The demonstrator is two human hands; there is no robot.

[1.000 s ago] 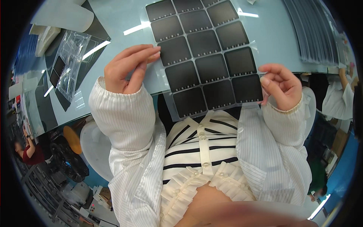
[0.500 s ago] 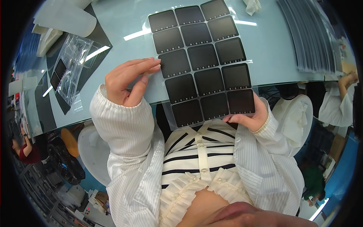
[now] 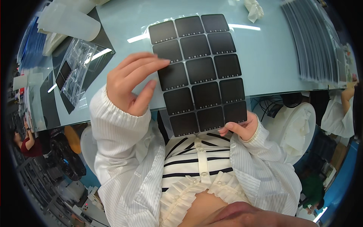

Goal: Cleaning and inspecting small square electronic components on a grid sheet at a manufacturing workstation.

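The sheet of dark rectangles [image 3: 200, 70] sits lower in the frame: its top row, cut off by the upper edge 1.0 s ago, now shows whole. The right hand [image 3: 244, 126] has gone from the sheet's right edge to its lower right corner, its thumb now overlapping the front. The left hand [image 3: 130, 83], at the sheet's left edge in both earlier pictures, now reaches its fingers over the front, thumb spread wider. At upper right, a crumpled white wad [image 3: 254, 10] shows more fully.
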